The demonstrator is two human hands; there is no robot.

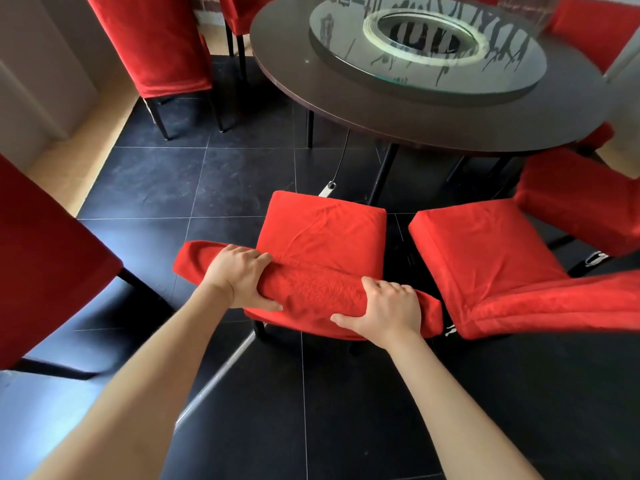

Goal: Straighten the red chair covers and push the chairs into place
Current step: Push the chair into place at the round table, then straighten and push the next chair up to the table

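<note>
Both hands grip the top edge of the backrest of a chair in a red velvety fabric cover, which stands just short of the round dark-brown wooden counter with its seat facing the counter. The left hand wraps over the left part of the backrest top, fingers curled over the far side and thumb on the near side. The right hand clamps the right part in the same way. The seat fabric of this chair shows a few shallow creases, and the cover looks bunched along the backrest top between the hands, so I judge its straightening unfinished. Its seat is not yet tucked under the counter rim, so the push is still to come.

To the right of that chair, a second red-covered chair sits at an angle, also clear of the counter, its cover fairly smooth on the seat. Beyond the counter's left side, a tall red-covered chair stands well back from it. At the counter's right edge another red-covered chair appears closer in. On this showing the task is in an early to middle stage, with several chairs left to handle.
</note>
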